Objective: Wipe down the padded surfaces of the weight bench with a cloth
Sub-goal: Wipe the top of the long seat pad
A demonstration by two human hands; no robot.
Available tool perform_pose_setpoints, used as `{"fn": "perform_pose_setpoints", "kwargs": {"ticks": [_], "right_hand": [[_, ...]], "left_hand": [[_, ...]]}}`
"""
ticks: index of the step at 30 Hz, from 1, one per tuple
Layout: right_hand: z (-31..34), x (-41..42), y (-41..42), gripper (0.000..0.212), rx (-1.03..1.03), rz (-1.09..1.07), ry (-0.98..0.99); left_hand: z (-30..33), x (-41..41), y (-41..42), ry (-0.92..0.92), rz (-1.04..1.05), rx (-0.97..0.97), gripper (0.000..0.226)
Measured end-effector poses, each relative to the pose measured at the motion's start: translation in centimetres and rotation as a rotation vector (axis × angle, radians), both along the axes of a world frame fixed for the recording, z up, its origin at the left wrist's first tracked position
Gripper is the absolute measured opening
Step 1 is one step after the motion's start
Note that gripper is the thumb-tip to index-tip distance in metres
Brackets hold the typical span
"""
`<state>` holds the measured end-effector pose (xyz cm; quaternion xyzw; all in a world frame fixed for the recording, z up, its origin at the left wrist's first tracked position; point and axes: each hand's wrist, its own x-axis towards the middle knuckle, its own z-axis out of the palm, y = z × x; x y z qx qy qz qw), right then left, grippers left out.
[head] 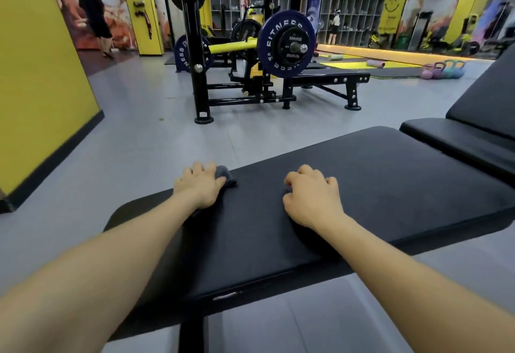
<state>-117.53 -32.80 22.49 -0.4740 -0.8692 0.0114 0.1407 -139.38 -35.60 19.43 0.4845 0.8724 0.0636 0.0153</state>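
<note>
A black padded bench pad [390, 185] stretches across the middle of the view. My left hand [199, 185] rests near its far left edge and presses a dark grey cloth [225, 174] onto the pad; the cloth bulges out past my fingers. My right hand [312, 196] lies on the pad to the right with its fingers curled; nothing shows in it. A second black pad [446, 140] adjoins at the right, with a raised back pad [490, 101] beyond it.
A black rack with a loaded barbell and blue plates [284, 43] stands on the grey floor ahead, with a flat bench [328, 78] beside it. A yellow wall [36, 73] is at the left. A person [94, 15] stands far left. Kettlebells [443, 69] sit far right.
</note>
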Motion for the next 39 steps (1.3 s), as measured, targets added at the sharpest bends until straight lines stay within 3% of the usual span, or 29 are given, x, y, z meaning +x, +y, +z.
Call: {"fn": "perform_pose_setpoints", "kwargs": {"ticks": [3, 7, 13, 18, 23, 27, 31, 35, 39], "right_hand": [[-1.0, 0.4, -1.1, 0.028, 0.035, -0.011, 0.054], [-2.4, 0.9, -1.4, 0.025, 0.191, -0.036, 0.205], [-2.9, 0.8, -1.4, 0.024, 0.231, -0.046, 0.145], [-2.9, 1.0, -2.0, 0.023, 0.231, -0.059, 0.101], [-2.9, 0.7, -2.1, 0.022, 0.243, -0.063, 0.084], [-3.1, 0.6, -1.8, 0.02, 0.274, -0.074, 0.087], [-3.3, 0.7, -1.6, 0.021, 0.272, -0.082, 0.079], [-3.5, 0.4, -1.6, 0.021, 0.268, -0.087, 0.092], [-3.6, 0.2, -1.3, 0.02, 0.278, -0.079, 0.117]], "left_hand": [[0.8, 1.9, 0.5, 0.012, 0.04, 0.026, 0.045], [1.3, 6.1, 4.1, 0.016, -0.11, 0.092, 0.044], [0.0, 4.2, 1.6, 0.041, -0.22, 0.14, 0.044], [-0.6, 1.4, -3.2, 0.066, -0.085, 0.076, 0.044], [0.7, 4.4, 0.0, -0.014, 0.104, 0.063, 0.043], [1.2, 8.4, 3.0, 0.001, -0.127, 0.137, 0.042], [0.2, 4.1, 0.8, 0.001, -0.342, 0.148, 0.043], [-0.4, -1.8, -0.8, -0.011, -0.033, 0.035, 0.048], [-0.3, 0.7, -0.8, 0.046, 0.011, 0.041, 0.046]]}}
